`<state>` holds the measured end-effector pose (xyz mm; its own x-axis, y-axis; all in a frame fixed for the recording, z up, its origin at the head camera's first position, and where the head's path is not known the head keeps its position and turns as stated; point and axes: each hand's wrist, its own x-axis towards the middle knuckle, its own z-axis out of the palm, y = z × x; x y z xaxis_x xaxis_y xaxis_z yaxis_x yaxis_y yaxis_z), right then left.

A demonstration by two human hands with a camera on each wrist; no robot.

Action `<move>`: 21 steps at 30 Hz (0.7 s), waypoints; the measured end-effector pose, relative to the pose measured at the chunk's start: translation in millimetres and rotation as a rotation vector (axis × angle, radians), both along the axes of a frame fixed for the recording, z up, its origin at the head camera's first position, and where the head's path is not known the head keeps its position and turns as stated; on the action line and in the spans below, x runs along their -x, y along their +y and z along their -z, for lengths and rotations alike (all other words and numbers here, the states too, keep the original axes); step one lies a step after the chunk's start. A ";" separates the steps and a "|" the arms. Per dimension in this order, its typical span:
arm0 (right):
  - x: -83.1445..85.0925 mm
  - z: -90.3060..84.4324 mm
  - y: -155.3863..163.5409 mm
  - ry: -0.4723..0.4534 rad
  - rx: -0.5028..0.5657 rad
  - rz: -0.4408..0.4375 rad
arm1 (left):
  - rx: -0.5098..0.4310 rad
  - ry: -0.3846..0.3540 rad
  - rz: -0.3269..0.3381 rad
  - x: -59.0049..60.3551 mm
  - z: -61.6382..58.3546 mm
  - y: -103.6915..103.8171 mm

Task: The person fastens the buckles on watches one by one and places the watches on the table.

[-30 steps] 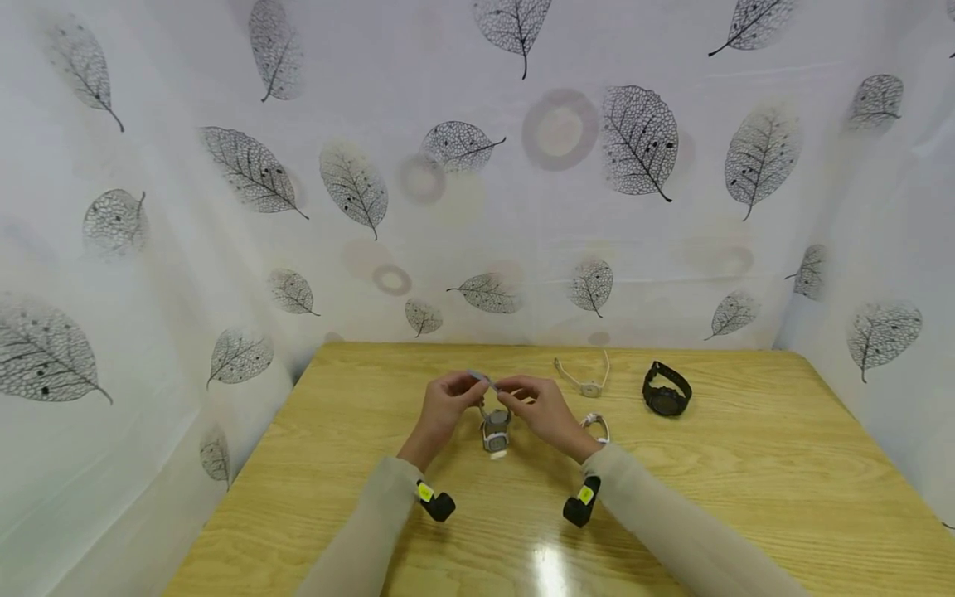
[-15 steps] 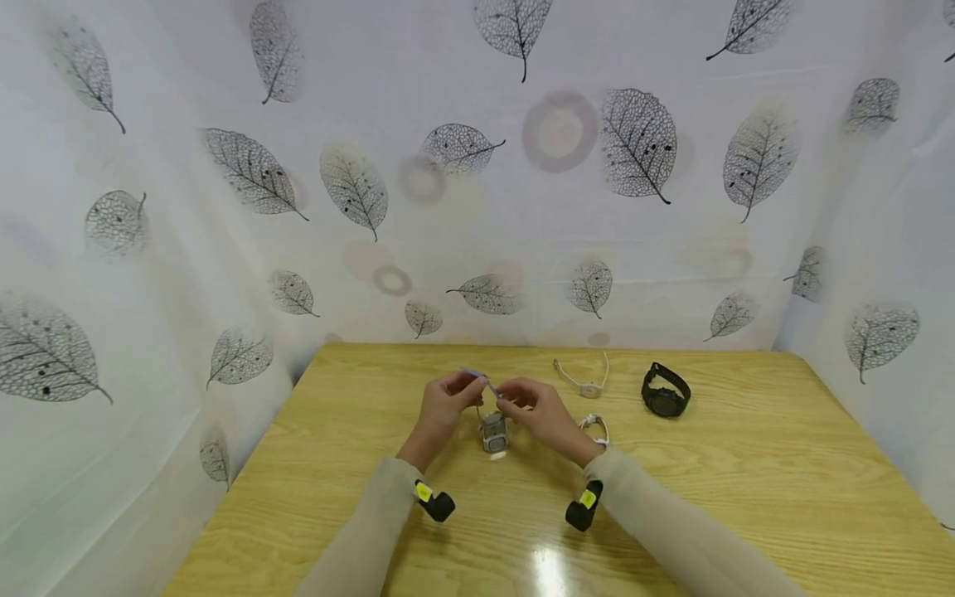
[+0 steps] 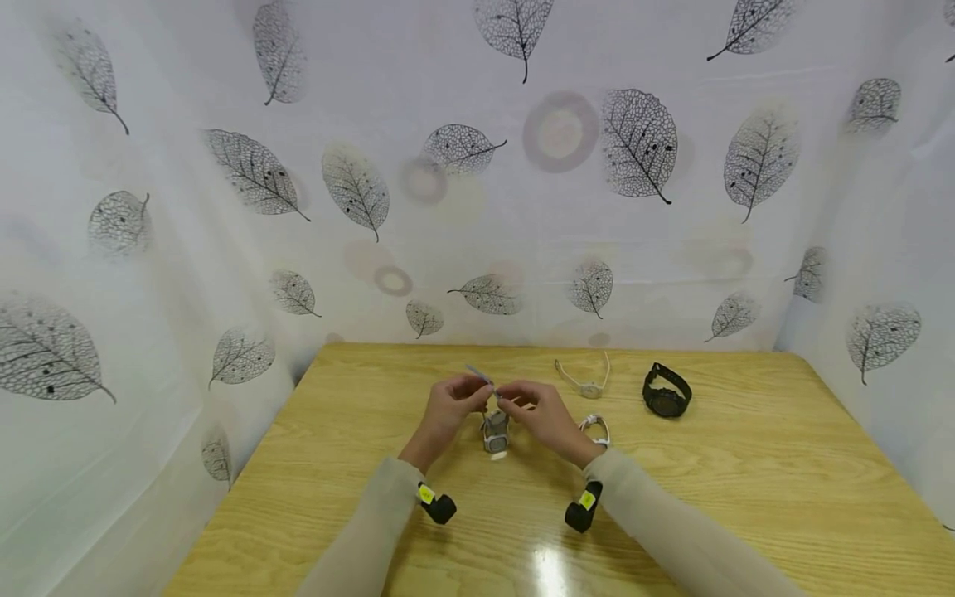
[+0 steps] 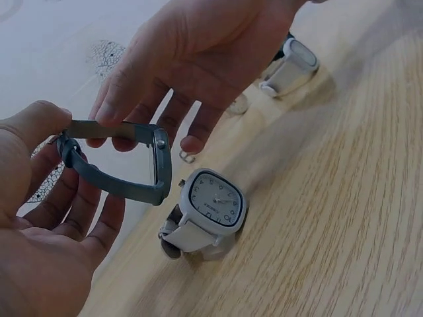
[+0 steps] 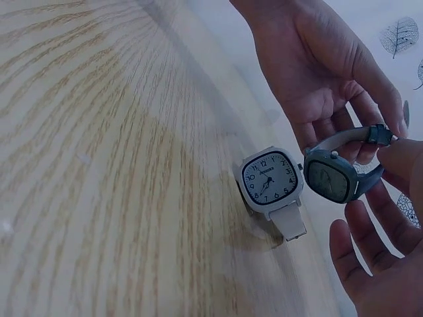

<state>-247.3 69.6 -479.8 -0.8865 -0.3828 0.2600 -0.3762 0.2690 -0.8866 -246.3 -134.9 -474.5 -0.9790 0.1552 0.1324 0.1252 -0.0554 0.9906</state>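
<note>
A blue-grey wristwatch (image 5: 328, 181) with a squarish case hangs above the table between both hands, its strap bent into a loop. My left hand (image 3: 448, 406) pinches the strap near the buckle and keeper, thumb against fingers. Opposite it, my right hand (image 3: 540, 410) pinches the strap too, its thumb and forefinger close to the left fingertips. In the head view, a bluish strap end sticks up past the fingers. Just below the held watch, a white squarish watch (image 4: 215, 201) stands on the table with its dial showing. How far the buckle is fastened, I cannot tell.
Another white watch (image 3: 597, 427) stands by the right wrist, partly hidden by it. Farther back, a slim white watch (image 3: 591, 389) lies with its strap spread. A black watch (image 3: 664, 402) sits to the right on the wooden table (image 3: 746, 497). Leaf-patterned curtain surrounds the table.
The left hand has shifted slightly right and down, nearer to the right fingers. The bluish strap end now tilts up more from between the fingers. The other watches have not moved.
</note>
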 end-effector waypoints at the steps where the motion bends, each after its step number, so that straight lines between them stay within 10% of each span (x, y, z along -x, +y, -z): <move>1: -0.3 -0.3 -0.2 -0.001 0.002 0.001 | 0.005 -0.004 -0.001 -0.2 0.4 0.0; 12: -2.4 -2.6 1.4 0.023 0.033 -0.009 | 0.037 0.021 -0.049 -3.3 -1.8 6.4; 21: 4.5 -18.8 10.2 0.012 0.029 0.003 | 0.286 0.157 -0.133 -3.2 -11.5 11.1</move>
<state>-251.8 79.8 -461.1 -0.8844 -0.3720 0.2819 -0.3862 0.2443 -0.8895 -243.2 -123.8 -463.0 -0.9642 0.0804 0.2527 0.2649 0.2489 0.9316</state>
